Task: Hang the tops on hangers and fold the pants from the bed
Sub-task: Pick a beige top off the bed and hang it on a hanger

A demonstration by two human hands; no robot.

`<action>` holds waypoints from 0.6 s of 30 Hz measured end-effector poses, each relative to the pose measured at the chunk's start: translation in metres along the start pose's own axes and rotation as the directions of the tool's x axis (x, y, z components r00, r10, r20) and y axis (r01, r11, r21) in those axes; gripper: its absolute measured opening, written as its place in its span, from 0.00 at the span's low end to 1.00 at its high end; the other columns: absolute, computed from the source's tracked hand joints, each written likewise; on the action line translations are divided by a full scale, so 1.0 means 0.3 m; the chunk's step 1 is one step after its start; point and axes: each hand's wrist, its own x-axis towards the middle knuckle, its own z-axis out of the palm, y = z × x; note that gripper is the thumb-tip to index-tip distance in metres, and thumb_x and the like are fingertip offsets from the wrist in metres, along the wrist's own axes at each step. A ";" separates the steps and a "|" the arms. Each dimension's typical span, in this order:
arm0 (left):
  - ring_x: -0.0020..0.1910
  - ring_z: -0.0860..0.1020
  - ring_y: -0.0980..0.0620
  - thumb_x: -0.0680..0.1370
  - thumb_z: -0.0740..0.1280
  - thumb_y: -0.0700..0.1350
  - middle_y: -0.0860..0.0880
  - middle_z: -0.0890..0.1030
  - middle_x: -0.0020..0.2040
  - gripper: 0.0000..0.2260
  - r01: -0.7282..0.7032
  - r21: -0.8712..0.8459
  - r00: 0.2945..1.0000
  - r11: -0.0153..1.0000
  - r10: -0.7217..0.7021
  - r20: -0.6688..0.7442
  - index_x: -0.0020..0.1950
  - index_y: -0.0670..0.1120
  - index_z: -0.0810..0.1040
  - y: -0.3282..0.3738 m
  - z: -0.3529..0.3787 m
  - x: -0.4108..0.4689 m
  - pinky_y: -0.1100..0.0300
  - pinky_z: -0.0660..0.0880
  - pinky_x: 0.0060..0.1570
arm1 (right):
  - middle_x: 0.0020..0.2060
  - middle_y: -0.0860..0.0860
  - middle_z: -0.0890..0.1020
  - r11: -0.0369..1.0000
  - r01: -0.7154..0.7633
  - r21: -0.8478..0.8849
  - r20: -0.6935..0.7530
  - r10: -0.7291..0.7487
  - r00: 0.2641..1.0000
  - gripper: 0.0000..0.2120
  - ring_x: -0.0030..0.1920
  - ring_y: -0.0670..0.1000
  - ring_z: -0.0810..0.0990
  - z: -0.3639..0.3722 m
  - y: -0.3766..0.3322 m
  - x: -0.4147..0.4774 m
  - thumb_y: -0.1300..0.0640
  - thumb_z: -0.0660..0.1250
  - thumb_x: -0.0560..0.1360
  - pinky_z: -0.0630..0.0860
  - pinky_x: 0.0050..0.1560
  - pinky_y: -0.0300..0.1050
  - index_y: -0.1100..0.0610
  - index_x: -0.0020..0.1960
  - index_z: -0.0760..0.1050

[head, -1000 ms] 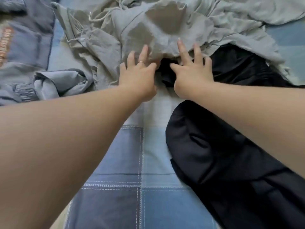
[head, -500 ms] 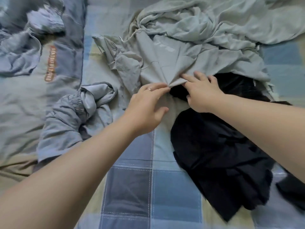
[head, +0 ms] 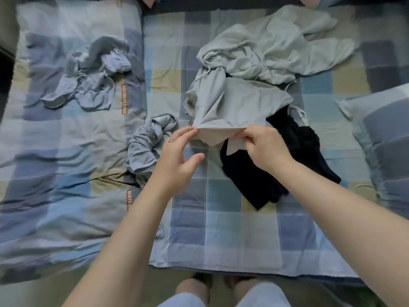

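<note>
The hem of a light grey garment point(head: 239, 103) is pinched in the right hand point(head: 267, 147), fingers curled round the cloth, and is held up off the checked bedcover point(head: 221, 229) at mid-bed. Its other corner is only touched by the straight fingertips of the left hand point(head: 179, 158), the thumb spread apart. A black garment point(head: 250, 180) is partly covered by it, and a crumpled blue-grey piece point(head: 150, 142) lies just beside the left hand.

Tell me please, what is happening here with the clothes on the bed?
A person is sorting clothes on the checked bed. The right hand pinches the edge of a light grey garment and holds it raised; the left hand touches the same edge with straight fingers. A black garment lies partly under it. One crumpled blue-grey piece lies beside the left hand. Nothing looks folded yet.
</note>
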 end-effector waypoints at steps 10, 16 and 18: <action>0.72 0.68 0.54 0.74 0.76 0.47 0.55 0.66 0.74 0.34 -0.033 -0.142 0.999 0.989 0.033 -0.002 0.77 0.44 0.66 0.297 -0.210 -0.373 0.47 0.67 0.72 | 0.50 0.44 0.86 0.939 0.049 0.341 -0.180 0.014 0.984 0.18 0.53 0.47 0.82 -0.303 -0.387 -0.466 0.69 0.62 0.76 0.78 0.58 0.49 0.53 0.53 0.86; 0.77 0.58 0.63 0.61 0.78 0.66 0.69 0.54 0.75 0.58 -0.131 -0.171 0.991 0.977 0.131 -0.010 0.82 0.46 0.55 0.389 -0.265 -0.462 0.58 0.60 0.76 | 0.47 0.43 0.87 0.787 0.164 0.595 -0.263 -0.002 0.965 0.18 0.51 0.45 0.85 -0.389 -0.610 -0.585 0.68 0.65 0.77 0.79 0.55 0.42 0.47 0.50 0.85; 0.75 0.52 0.72 0.58 0.77 0.69 0.75 0.49 0.74 0.59 -0.185 -0.160 0.982 0.970 0.186 -0.005 0.82 0.51 0.53 0.411 -0.278 -0.487 0.66 0.57 0.74 | 0.48 0.41 0.87 0.729 0.239 0.642 -0.300 -0.049 0.953 0.15 0.53 0.43 0.84 -0.423 -0.689 -0.604 0.68 0.67 0.78 0.77 0.57 0.36 0.49 0.51 0.84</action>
